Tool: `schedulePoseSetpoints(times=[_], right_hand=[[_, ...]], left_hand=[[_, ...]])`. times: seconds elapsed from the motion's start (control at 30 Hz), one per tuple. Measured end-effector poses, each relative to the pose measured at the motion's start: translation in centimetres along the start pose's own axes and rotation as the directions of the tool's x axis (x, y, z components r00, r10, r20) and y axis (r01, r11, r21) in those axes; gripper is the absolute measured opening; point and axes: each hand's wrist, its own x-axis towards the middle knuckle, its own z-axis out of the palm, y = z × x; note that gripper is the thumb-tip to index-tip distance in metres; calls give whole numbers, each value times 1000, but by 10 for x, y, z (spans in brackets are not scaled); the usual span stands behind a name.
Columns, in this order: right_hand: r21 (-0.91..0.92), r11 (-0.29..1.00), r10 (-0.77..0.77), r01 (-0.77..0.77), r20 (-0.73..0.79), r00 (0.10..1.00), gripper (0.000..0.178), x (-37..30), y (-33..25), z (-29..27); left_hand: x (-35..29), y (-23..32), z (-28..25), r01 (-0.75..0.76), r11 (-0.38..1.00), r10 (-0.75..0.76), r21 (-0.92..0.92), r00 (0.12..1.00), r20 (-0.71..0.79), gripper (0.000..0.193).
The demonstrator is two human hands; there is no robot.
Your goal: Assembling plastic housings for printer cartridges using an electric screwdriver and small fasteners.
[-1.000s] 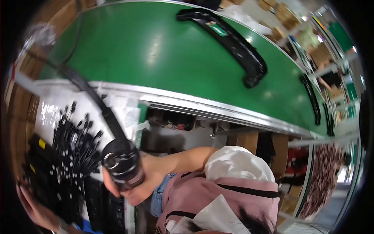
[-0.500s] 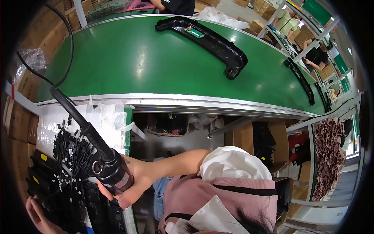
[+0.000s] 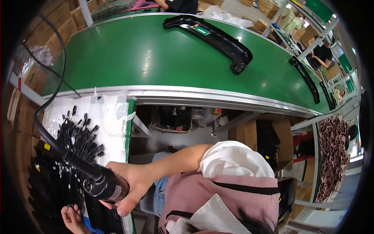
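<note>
The black handheld tool (image 3: 104, 188) is in the lower left of the frame, slanting down and to the right. Its body is a thick, glossy cylinder with a small metal ring (image 3: 85, 185) at the upper end and a pale label (image 3: 116, 192) on its side; the working tip is hidden. A black cable (image 3: 56, 146) leaves that upper end through a ribbed sleeve, bends up along the left side and loops toward the upper left of the frame.

Of the two hands, the right hand (image 3: 134, 181) is closed around the tool, its palm against the casing and the thumb pointing down along it. The left hand (image 3: 72, 218) is lower, near the bottom edge, with its fingers curled partway inward. It is just beside a mass of black parts (image 3: 43, 191), and a blue item (image 3: 92, 227) shows next to it; whether the fingers grip anything, I cannot tell.

Above the tool, a tangle of black connector leads (image 3: 76, 134) lies on the white-covered worktop (image 3: 112, 136). Across the upper half of the frame stretches a green worktop (image 3: 117, 58), where a long, curved black housing (image 3: 224, 45) lies diagonally, carrying a small green board (image 3: 200, 30).
</note>
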Motion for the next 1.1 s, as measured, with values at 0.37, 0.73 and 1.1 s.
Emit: schedulePoseSetpoints(times=[0.37,0.73,1.1], right_hand=[[-1,996,81,-85,327,942,29,47,1,3],[167,965,101,-204,481,871,34,110,33,19],[115,948,173,-296,595,785,43,170,40,0]], left_hand=[[-71,19,48,-74,989,92,126,984,-149,13],[-51,-1,68,-387,586,452,712,885,109,12],[-39,-16,69,-361,569,422,738,899,114,16]])
